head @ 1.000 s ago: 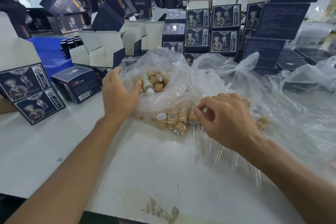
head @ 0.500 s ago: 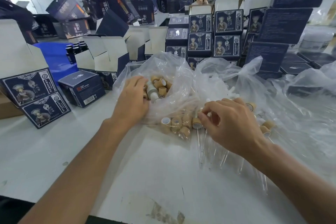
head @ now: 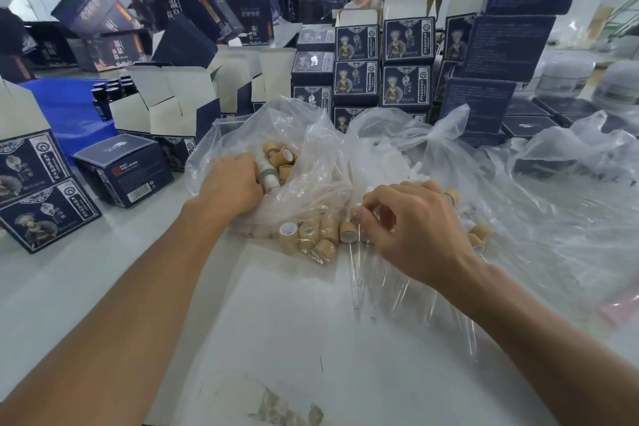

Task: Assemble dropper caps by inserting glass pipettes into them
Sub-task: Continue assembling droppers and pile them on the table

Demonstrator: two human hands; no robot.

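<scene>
Left hand (head: 230, 183) curled in cap bag (head: 311, 162), hold unclear. Right hand (head: 415, 228) fingers pinch pipette (head: 354, 273) top. Glass likely fragile, slippery: grip near top.

left hand (head: 231, 183) fingertips hidden in bag (head: 311, 135); pipettes (head: 373, 284) blurred.

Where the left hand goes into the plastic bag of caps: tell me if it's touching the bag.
Touching. The head view shows the left hand pressed into the mouth of the clear plastic bag, film bunched against its knuckles.
</scene>
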